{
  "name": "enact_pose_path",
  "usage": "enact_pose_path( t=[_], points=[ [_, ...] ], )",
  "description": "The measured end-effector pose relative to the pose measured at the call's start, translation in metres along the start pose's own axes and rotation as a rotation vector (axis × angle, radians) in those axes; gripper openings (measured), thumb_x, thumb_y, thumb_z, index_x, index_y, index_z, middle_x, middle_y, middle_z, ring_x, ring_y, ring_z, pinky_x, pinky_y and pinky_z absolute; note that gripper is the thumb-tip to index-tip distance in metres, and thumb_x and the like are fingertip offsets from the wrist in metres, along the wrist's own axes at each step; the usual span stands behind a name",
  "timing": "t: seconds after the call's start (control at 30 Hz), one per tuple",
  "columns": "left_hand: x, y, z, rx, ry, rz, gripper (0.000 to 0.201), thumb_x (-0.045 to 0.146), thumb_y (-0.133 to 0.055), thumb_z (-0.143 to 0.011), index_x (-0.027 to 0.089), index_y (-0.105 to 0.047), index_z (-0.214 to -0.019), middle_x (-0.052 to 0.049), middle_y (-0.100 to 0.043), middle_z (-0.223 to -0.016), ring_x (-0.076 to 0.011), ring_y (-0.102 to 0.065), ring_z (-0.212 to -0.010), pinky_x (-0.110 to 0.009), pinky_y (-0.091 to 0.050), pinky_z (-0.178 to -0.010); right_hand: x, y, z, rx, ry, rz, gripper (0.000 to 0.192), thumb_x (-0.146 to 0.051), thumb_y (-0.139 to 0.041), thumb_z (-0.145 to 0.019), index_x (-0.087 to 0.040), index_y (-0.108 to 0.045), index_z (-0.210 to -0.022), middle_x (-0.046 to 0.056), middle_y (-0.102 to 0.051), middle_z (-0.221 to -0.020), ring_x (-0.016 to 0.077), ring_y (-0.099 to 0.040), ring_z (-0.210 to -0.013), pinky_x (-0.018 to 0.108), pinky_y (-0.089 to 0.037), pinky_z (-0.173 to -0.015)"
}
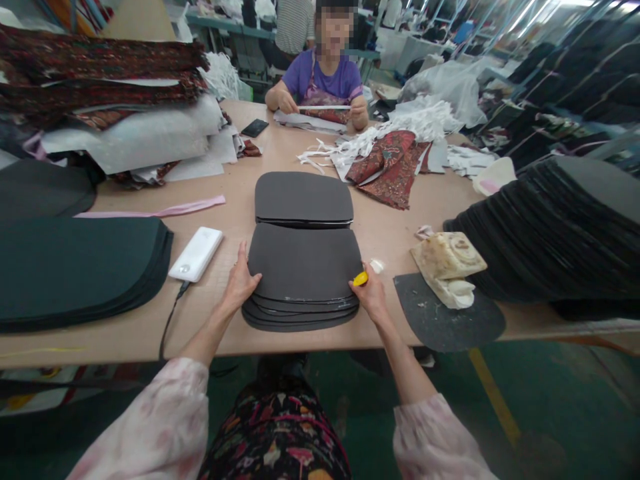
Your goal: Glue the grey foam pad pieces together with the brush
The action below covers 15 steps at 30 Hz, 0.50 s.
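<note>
In the head view, a stack of dark grey rounded panels (306,263) lies in front of me, its lower layers fanned toward the table edge. Behind it, and touching or nearly so, is a second set of grey panels (303,195). My left hand (242,280) is at the stack's left edge, fingers spread, thumb against the top panel. At the right edge, my right hand (371,291) has its fingers closed around a small yellow object (360,279), whose kind I cannot make out. Its fingertips touch the panels' side.
Dark green panels (75,267) and a white power bank (197,255) lie left. At right are a stained block (450,255) on a dark piece (425,320) and a tall black stack (545,233). Patterned fabric (387,167) lies beyond; a person (325,80) sits opposite holding a strip.
</note>
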State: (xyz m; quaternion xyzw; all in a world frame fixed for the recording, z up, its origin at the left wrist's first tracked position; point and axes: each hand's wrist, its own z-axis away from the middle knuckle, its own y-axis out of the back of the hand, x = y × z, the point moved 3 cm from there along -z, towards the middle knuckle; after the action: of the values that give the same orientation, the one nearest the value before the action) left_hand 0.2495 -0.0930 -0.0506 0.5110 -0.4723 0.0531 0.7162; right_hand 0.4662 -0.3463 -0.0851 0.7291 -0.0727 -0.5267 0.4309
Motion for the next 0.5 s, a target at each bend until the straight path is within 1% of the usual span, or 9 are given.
enact_pose_path(
  t=[0.1, 0.2, 0.33, 0.5],
  points=[
    [-0.001, -0.003, 0.001, 0.003, -0.042, -0.011, 0.094, 0.012, -0.062, -0.069, 0.018, -0.006, -0.144, -0.016, -0.046, -0.133, -0.0299, -0.047, -0.12, -0.042, -0.041, -0.098, -0.001, -0.001, 0.0, -0.007, 0.004, 0.07, 0.067, -0.022, -0.056, -0.068, -0.014, -0.042, -0.132, 0.01, -0.065, -0.094, 0.021, -0.061, -0.078, 0.033, -0.047, -0.072],
    [-0.003, -0.003, 0.0, 0.001, -0.039, -0.016, 0.093, 0.014, -0.062, -0.069, 0.018, -0.007, -0.144, -0.016, -0.045, -0.133, -0.032, -0.049, -0.117, -0.044, -0.042, -0.096, 0.0, 0.001, -0.002, 0.011, 0.009, 0.035, 0.064, -0.022, -0.058, -0.067, -0.013, -0.045, -0.129, 0.009, -0.066, -0.091, 0.0219, -0.061, -0.078, 0.034, -0.047, -0.074],
    [-0.002, -0.002, -0.002, 0.001, -0.03, -0.03, 0.095, 0.016, -0.064, -0.067, 0.018, -0.008, -0.143, -0.016, -0.051, -0.126, -0.0316, -0.053, -0.113, -0.044, -0.044, -0.094, 0.001, 0.005, -0.006, 0.007, 0.009, -0.042, 0.062, -0.022, -0.058, -0.065, -0.014, -0.048, -0.126, 0.008, -0.066, -0.09, 0.0219, -0.061, -0.081, 0.034, -0.046, -0.076],
    [-0.003, -0.002, -0.004, 0.003, 0.033, -0.127, 0.095, 0.019, -0.066, -0.068, 0.016, -0.008, -0.143, -0.018, -0.056, -0.117, -0.0312, -0.058, -0.104, -0.045, -0.045, -0.089, 0.002, 0.008, -0.011, -0.009, -0.012, -0.062, 0.062, -0.025, -0.062, -0.063, -0.016, -0.05, -0.123, 0.007, -0.066, -0.092, 0.0209, -0.06, -0.079, 0.033, -0.047, -0.074]
  ],
)
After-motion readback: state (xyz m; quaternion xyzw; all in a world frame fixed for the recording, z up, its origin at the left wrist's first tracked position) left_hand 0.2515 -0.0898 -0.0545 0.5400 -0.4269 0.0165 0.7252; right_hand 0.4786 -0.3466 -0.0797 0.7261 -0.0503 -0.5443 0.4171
